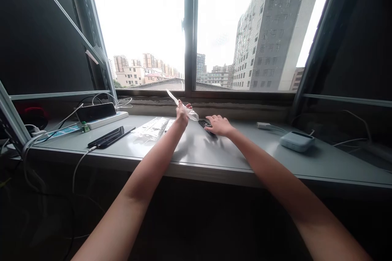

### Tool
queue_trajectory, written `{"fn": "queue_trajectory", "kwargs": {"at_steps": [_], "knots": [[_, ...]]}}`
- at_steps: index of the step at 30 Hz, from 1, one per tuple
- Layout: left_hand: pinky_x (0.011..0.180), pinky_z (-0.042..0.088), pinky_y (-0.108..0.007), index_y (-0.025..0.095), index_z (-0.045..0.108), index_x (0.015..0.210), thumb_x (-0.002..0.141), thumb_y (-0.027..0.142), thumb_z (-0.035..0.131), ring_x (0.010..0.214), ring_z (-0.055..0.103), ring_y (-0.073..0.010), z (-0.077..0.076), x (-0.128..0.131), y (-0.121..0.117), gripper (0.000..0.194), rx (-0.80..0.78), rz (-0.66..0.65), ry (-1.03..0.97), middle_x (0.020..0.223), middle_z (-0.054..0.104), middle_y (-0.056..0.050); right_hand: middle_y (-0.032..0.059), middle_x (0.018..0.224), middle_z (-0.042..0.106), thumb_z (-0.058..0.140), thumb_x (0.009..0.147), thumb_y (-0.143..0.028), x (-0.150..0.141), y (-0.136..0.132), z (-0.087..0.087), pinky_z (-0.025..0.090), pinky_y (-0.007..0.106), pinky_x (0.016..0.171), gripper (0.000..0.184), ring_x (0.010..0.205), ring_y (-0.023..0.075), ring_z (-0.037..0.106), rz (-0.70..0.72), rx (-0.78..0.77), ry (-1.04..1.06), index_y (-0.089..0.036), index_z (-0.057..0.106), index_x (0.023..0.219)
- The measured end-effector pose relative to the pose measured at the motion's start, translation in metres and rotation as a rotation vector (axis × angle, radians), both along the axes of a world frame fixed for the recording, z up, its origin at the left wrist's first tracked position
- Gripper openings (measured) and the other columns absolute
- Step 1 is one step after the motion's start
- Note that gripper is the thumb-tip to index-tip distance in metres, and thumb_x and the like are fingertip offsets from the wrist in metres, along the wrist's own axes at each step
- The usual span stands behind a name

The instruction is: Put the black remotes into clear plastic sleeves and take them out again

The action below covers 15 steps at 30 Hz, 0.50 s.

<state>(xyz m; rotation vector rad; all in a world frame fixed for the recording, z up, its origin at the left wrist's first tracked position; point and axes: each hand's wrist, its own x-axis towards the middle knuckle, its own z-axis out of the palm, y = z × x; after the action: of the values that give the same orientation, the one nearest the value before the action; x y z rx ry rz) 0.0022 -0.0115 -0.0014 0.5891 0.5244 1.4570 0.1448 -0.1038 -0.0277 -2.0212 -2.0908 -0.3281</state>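
My left hand point(183, 114) is raised above the grey desk point(196, 151) and pinches a crumpled transparent plastic bag point(192, 114), whose narrow end sticks up and to the left. My right hand point(218, 125) lies flat on the desk with its fingers spread over the end of a black remote control point(204, 124). The hand hides part of the remote, and it does not look gripped.
A black phone point(110, 137) with a white cable lies left, near a flat plastic sleeve point(151, 127). Behind them, a dark device sits on a white power strip point(105, 121). A pale blue box point(297, 141) stands right. A window point(190, 28) runs along the desk's far side.
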Motion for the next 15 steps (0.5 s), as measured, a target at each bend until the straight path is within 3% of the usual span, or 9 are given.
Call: {"fn": "queue_trajectory", "kwargs": {"at_steps": [4,10,15], "knots": [[0.057,0.048,-0.021,0.023,0.045,0.129,0.097,0.049,0.045,0.055,0.056,-0.0107,0.002,-0.007,0.007,0.041,-0.021,0.025,-0.055,0.084,0.062,-0.003,0.0149,0.133,0.059,0.053,0.09,-0.027,0.008,0.007,-0.005,0.048,0.038,0.09,0.048,0.118,0.0284,0.059,-0.023,-0.192,0.057,-0.022,0.052,0.137],[0.056,0.048,-0.021,0.021,0.046,0.13,0.099,0.051,0.038,0.056,0.056,-0.0115,0.0,-0.015,0.019,0.044,-0.048,0.016,-0.108,0.083,0.061,-0.004,0.0148,0.117,0.067,0.066,0.078,-0.025,0.012,0.006,-0.001,0.052,0.032,0.08,0.048,0.105,0.0276,0.065,0.025,-0.176,0.085,-0.019,0.063,0.126],[0.056,0.05,-0.023,0.02,0.046,0.13,0.1,0.051,0.032,0.058,0.057,-0.0129,0.0,-0.019,0.024,0.046,-0.054,0.03,-0.135,0.087,0.061,-0.005,0.0123,0.124,0.066,0.061,0.082,-0.018,0.007,0.002,0.001,0.046,0.029,0.095,0.043,0.12,0.0262,0.057,0.081,-0.097,0.12,-0.018,0.065,0.125]]}}
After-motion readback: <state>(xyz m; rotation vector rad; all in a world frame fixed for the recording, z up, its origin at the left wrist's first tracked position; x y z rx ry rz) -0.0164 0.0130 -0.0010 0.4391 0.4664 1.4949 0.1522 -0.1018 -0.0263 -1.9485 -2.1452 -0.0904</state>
